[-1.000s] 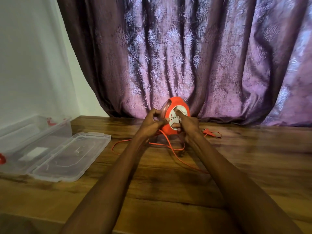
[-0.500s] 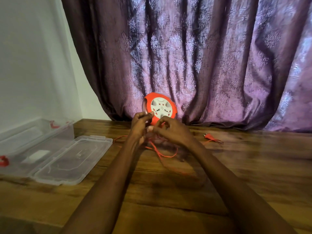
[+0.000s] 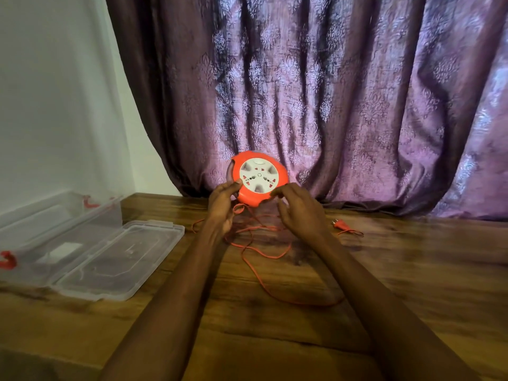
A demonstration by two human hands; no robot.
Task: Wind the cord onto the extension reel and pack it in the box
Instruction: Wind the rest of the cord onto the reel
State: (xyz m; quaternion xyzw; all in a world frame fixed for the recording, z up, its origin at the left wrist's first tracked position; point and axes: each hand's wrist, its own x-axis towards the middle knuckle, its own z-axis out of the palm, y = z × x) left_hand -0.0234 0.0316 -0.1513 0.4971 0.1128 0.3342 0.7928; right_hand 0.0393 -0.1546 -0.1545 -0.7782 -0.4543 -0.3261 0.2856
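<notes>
An orange extension reel (image 3: 258,177) with a white socket face is held upright above the wooden table (image 3: 412,270), its face toward me. My left hand (image 3: 222,204) grips the reel's left rim, thumb on the front. My right hand (image 3: 298,209) is at the reel's lower right edge, its fingertips pinching the thin orange cord (image 3: 255,243) there. The rest of the cord lies in loose loops on the table below my hands, ending in an orange plug (image 3: 339,224) to the right. A clear plastic box (image 3: 52,229) stands open at the left.
The box's clear lid (image 3: 121,259) lies flat beside it on the table, with red latches (image 3: 7,259) at the box's ends. A purple patterned curtain (image 3: 330,105) hangs right behind the table. A white wall is at the left.
The reel has turned so that its socket face points at me and has shifted left. My right hand came off the face and down to the lower right edge; the cord loops shifted.
</notes>
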